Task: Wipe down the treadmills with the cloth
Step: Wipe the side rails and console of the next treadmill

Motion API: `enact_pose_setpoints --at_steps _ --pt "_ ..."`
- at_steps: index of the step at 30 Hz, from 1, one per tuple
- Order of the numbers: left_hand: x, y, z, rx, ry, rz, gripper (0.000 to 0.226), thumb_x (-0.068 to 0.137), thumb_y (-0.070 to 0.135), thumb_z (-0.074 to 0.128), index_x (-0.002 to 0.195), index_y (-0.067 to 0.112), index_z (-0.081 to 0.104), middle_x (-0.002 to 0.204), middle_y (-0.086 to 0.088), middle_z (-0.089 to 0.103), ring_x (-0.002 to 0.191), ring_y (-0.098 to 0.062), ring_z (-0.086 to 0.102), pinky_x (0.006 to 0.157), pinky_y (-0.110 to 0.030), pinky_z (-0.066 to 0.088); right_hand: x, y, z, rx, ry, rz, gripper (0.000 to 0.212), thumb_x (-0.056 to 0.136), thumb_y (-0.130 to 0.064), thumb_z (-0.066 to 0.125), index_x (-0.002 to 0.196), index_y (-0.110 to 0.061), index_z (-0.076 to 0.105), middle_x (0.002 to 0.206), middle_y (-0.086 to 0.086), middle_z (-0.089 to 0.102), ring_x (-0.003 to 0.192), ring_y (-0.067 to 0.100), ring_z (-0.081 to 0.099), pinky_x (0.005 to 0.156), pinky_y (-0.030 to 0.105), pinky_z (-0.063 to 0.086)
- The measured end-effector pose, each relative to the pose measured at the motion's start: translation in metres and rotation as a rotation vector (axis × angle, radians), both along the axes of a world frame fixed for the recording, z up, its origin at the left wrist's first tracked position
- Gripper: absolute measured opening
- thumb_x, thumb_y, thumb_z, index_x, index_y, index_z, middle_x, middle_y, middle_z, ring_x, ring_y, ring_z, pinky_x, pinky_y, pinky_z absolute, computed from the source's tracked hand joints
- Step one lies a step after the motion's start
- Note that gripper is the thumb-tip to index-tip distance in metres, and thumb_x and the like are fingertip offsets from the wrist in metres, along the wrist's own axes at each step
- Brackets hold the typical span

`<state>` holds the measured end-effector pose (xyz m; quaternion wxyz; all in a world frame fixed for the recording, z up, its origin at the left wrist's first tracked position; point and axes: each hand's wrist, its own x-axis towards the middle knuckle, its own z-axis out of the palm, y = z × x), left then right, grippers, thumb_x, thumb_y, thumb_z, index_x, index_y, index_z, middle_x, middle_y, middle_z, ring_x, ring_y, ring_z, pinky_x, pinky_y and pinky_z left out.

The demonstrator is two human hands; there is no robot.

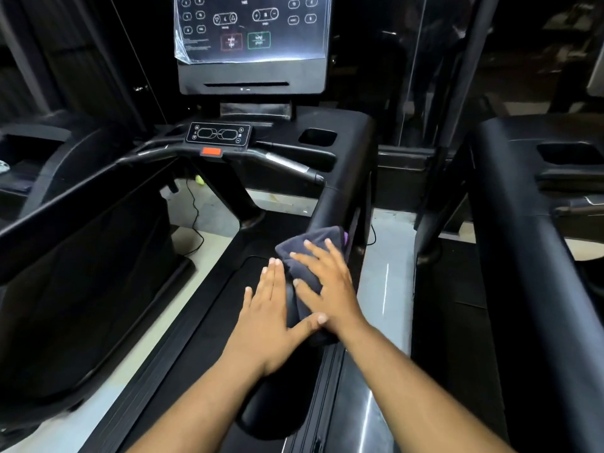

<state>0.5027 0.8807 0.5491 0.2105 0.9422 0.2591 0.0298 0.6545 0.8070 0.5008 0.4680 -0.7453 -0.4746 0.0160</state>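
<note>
A dark purple cloth (305, 256) lies draped over the right side rail (340, 197) of the black treadmill in front of me. My right hand (327, 282) presses flat on the cloth with fingers spread and straight. My left hand (271, 308) lies beside it on the rail's inner side, fingers straight, its thumb touching the cloth's near end. The treadmill's console screen (251, 27), covered in plastic film, stands above a small control panel (218, 134) with an orange stop key (211, 152).
The treadmill belt (202, 325) runs below my hands. Its left side rail (75, 194) crosses at the left. A second treadmill's rail (523, 240) stands at the right, with grey floor (382, 289) between. A cable and a yellow ball (199, 180) lie on the floor ahead.
</note>
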Motion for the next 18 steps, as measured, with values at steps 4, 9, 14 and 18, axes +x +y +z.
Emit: enact_pose_setpoints --at_steps 4,9,14,18 --pt "0.010 0.006 0.001 -0.010 0.017 -0.013 0.137 0.058 0.108 0.007 0.160 0.022 -0.022 0.164 0.009 -0.031 0.153 -0.006 -0.026 0.128 -0.044 -0.008 0.059 0.033 0.012 -0.100 -0.091 -0.117 0.062 0.088 -0.061 0.051 0.145 -0.037 0.055 0.164 -0.004 0.037 0.156 0.025 0.019 0.121 0.060 0.023" --pt "0.016 0.012 -0.005 0.041 0.025 0.002 0.133 0.062 0.106 0.009 0.158 0.020 -0.025 0.167 0.006 -0.027 0.154 -0.009 -0.023 0.128 -0.046 -0.007 0.081 0.069 0.027 -0.254 -0.005 -0.257 0.048 0.092 -0.050 0.056 0.139 -0.041 0.057 0.165 -0.009 0.032 0.156 0.022 0.013 0.120 0.061 0.021" --pt "0.013 0.010 -0.001 -0.085 -0.081 0.069 0.134 0.065 0.101 0.025 0.160 0.017 -0.020 0.169 0.004 -0.022 0.156 -0.010 -0.017 0.128 -0.047 -0.006 -0.007 0.013 0.001 -0.018 0.028 -0.145 0.050 0.086 -0.052 0.051 0.133 -0.038 0.064 0.156 -0.007 0.047 0.154 0.022 0.025 0.118 0.057 0.030" --pt "0.007 0.006 0.004 -0.219 -0.217 0.178 0.121 0.074 0.089 0.027 0.163 0.016 -0.011 0.173 0.001 -0.003 0.159 -0.014 0.001 0.128 -0.049 -0.004 -0.073 -0.022 -0.018 0.091 0.003 -0.117 0.055 0.085 -0.042 0.058 0.140 -0.037 0.060 0.156 -0.009 0.047 0.153 0.024 0.027 0.121 0.052 0.028"
